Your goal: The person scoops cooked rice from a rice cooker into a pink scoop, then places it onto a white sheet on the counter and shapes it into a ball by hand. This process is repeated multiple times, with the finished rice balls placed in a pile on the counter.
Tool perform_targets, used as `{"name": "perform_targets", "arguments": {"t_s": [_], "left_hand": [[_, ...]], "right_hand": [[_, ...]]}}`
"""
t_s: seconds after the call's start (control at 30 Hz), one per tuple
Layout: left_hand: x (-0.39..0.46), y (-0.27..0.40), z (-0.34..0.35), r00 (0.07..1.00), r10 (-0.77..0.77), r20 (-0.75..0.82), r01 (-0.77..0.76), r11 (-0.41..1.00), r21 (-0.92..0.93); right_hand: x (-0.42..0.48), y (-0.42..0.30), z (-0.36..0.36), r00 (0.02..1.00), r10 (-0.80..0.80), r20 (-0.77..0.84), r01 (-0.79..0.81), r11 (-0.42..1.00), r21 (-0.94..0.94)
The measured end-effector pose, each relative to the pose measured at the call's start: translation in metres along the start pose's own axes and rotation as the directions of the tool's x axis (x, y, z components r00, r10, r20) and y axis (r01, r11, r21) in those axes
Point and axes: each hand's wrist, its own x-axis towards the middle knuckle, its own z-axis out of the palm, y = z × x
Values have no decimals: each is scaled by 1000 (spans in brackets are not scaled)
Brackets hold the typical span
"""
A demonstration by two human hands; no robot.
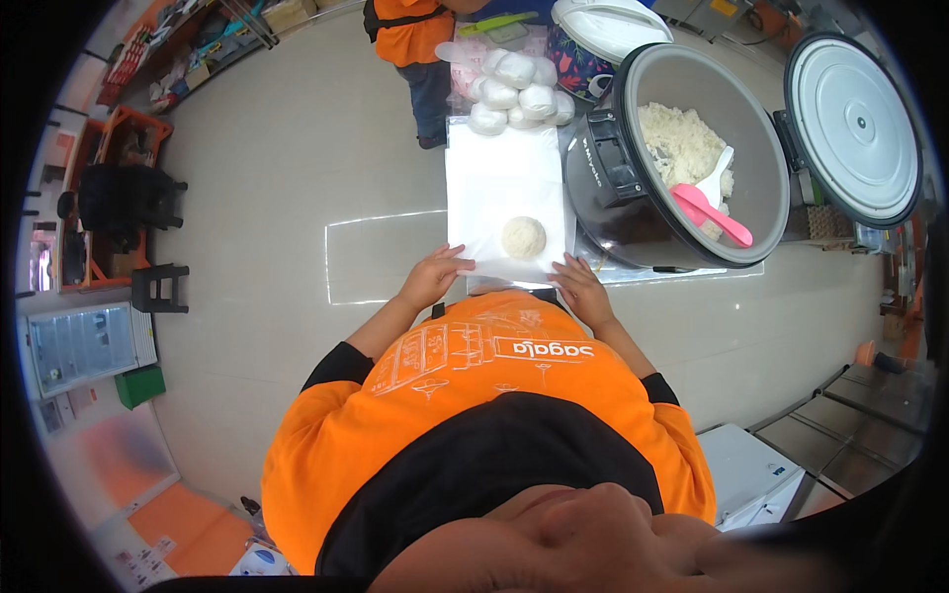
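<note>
A rounded mound of cooked rice [524, 237] lies on white wrapping paper [504, 170] before me. My left hand [437, 276] holds the near left corner of the paper between thumb and fingers. At the near right corner, my right hand [580, 285] has its fingers on the paper's edge, the thumb partly hidden. Several white wrapped bundles [517, 70] are piled at the paper's far end. To the right stands a large rice cooker [604, 215] with its lid raised. Inside are loose cooked rice [678, 141], a white rice paddle [715, 178] and a pink scoop [712, 215].
A patterned container with a white lid [612, 26] stands behind the rice cooker, near a green-handled utensil [498, 24]. Another person [415, 37] in orange stands beyond the table's far left. The cooker's open lid [852, 126] extends to the right. A black stool [161, 287] is farther left.
</note>
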Motion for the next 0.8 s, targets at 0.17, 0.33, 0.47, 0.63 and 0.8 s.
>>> {"name": "perform_targets", "arguments": {"t_s": [0.17, 0.33, 0.47, 0.63, 0.8], "left_hand": [[-20, -3, 0, 998, -50, -40, 48, 996, -69], [-7, 2, 9, 964, -147, -220, 123, 985, -119], [12, 2, 7, 960, -206, -191, 187, 976, -113], [32, -6, 21, 911, -311, -270, 293, 950, -107], [40, -20, 32, 893, -170, -418, 187, 982, 0]], "right_hand": [[-2, 0, 16, 974, 213, -75, -164, 896, 413], [13, 8, 25, 935, 344, 84, -303, 654, 694], [34, 1, 2, 893, 381, 240, -445, 668, 597], [45, 3, 7, 766, 601, 229, -520, 369, 771], [48, 24, 43, 717, 694, 62, -404, 340, 849]]}}
